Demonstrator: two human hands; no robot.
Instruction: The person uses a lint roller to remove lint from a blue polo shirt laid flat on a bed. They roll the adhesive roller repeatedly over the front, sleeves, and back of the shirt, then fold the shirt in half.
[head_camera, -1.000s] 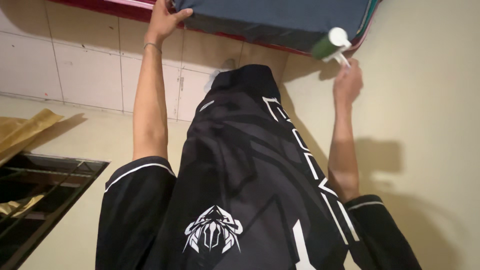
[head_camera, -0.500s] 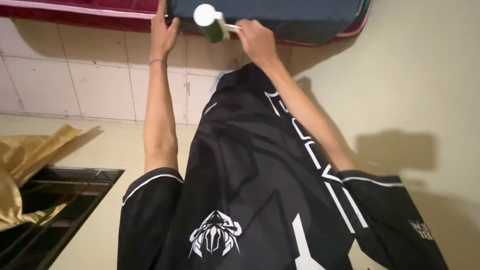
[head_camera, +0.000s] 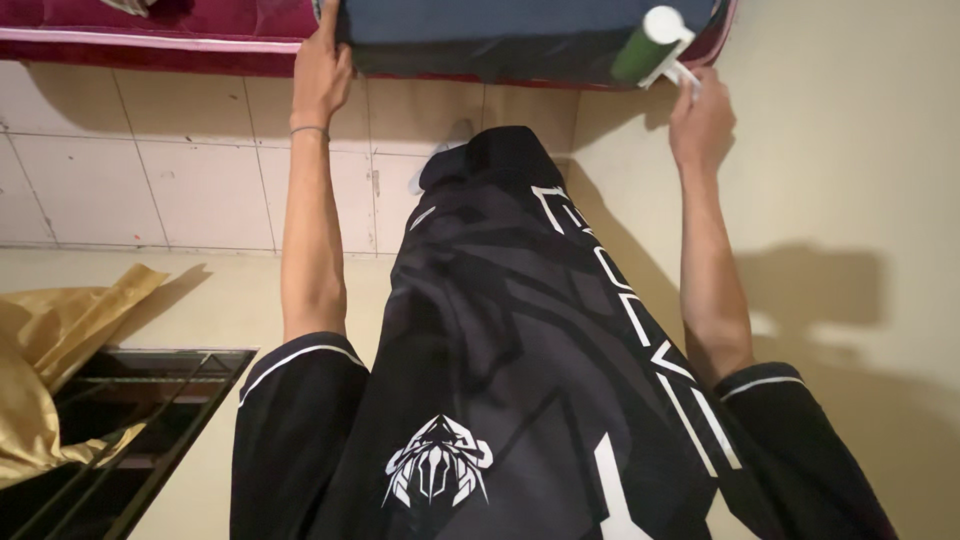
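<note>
Mid-rolling: our right hand (head_camera: 703, 118) is closed on the lint roller (head_camera: 655, 45) at the dark cushion's (head_camera: 520, 30) right edge, left hand (head_camera: 322, 70) flat, steadying it; next pass needs even pressure.

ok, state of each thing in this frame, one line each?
left hand: flat on the dark blue cushion's edge
right hand: gripping the roller handle
green roller: lying against the dark blue cushion
gold cloth: crumpled, beside the window grille

Green roller (head_camera: 640, 52), navy cloth (head_camera: 480, 30)
</note>
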